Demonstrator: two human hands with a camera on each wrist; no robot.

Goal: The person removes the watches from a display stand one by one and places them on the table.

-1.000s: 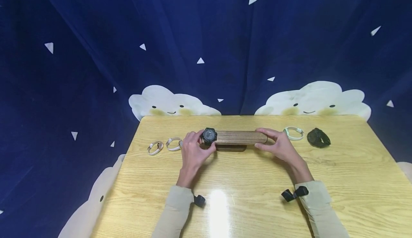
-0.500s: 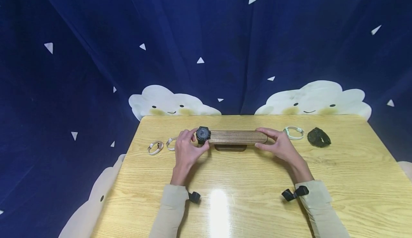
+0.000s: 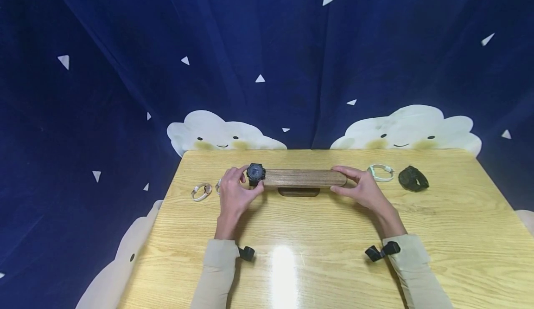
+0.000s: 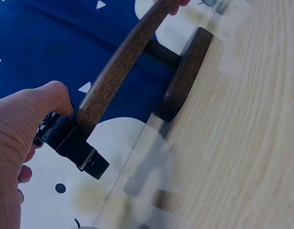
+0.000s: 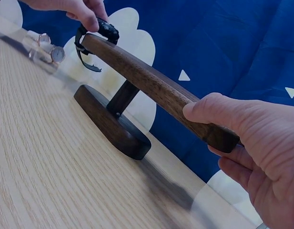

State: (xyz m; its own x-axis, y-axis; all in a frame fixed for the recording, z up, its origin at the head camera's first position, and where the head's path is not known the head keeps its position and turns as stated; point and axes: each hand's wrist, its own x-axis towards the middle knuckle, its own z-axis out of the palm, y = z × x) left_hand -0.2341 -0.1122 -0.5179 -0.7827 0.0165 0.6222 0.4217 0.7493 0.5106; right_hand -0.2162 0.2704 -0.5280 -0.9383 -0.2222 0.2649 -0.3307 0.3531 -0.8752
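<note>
A dark wooden watch stand (image 3: 306, 178), a bar on a post and flat base (image 5: 113, 126), stands at the back of the table. My left hand (image 3: 234, 193) pinches a black watch (image 3: 256, 173) between thumb and fingers at the bar's left end. The watch's strap (image 4: 73, 143) goes around that end, its tip hanging below. At the opposite end, my right hand (image 3: 365, 189) grips the bar with the thumb on the near side and fingers beneath and behind.
Left of the stand lie a white-strapped watch (image 3: 202, 191) and another pale one (image 3: 218, 187), mostly hidden by my left hand. To the right lie a pale green-white watch (image 3: 381, 172) and a black watch (image 3: 413, 179). A blue curtain (image 3: 267, 67) hangs behind the table.
My left hand has slid the black watch leftward along the bar to its left end, covering more of the pale watch. My right hand and the stand have stayed in place.
</note>
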